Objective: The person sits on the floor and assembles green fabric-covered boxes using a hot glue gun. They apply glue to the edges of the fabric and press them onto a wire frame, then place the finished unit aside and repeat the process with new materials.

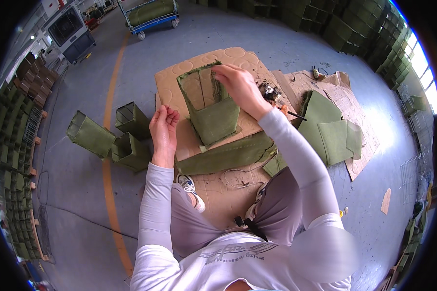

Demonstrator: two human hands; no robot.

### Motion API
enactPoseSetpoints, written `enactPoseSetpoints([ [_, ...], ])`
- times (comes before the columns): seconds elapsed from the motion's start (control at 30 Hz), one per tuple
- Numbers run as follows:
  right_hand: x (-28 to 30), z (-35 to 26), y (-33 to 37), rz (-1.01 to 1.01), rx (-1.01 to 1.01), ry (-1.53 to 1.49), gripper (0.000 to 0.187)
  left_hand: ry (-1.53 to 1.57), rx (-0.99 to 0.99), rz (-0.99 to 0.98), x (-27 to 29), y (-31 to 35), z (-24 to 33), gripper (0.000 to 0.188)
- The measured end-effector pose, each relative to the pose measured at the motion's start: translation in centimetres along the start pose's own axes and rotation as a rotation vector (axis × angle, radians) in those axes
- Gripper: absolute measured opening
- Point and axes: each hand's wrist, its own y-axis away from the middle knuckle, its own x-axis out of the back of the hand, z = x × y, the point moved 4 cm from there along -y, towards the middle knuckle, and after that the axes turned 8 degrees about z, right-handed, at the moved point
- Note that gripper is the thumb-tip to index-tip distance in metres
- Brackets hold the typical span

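Observation:
A green fabric-covered box [214, 123] with an open top and a brown inner side stands on a cardboard-topped support in front of me. Its rim has ragged edges. My right hand [240, 87] reaches over the far right corner, its bent fingertips on the rim. Left of the box, apart from it, my left hand [164, 128] is raised with its fingers curled together; whatever may be between them is too small to make out. Beside my right wrist lie a dark clump with whitish bits [269, 92] and an orange tool with a black rod [287, 111].
Several similar green boxes [90, 136] stand on the floor at left. Green fabric sheets [325, 133] lie on cardboard at right, and a rolled green piece [223, 156] lies before my feet. Beyond are a blue cart [153, 22] and stacks of green boxes [347, 29].

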Motion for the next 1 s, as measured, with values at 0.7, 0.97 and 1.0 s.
enactPoseSetpoints([
  [0.7, -12.3, -0.9, -6.8, -0.455, 0.728, 0.275, 0.009, -0.045, 0.152, -0.1, -1.2, 1.9, 0.9, 0.027],
  [0.97, -12.2, -0.3, -7.3, -0.579, 0.566, 0.364, 0.009, -0.106, 0.073, -0.018, -0.2, 1.3, 1.3, 0.025],
  [1.0, -11.7, 0.0, -7.4, -0.634, 0.499, 0.355, 0.011, -0.121, 0.068, -0.014, -0.4, 1.4, 1.3, 0.025],
])
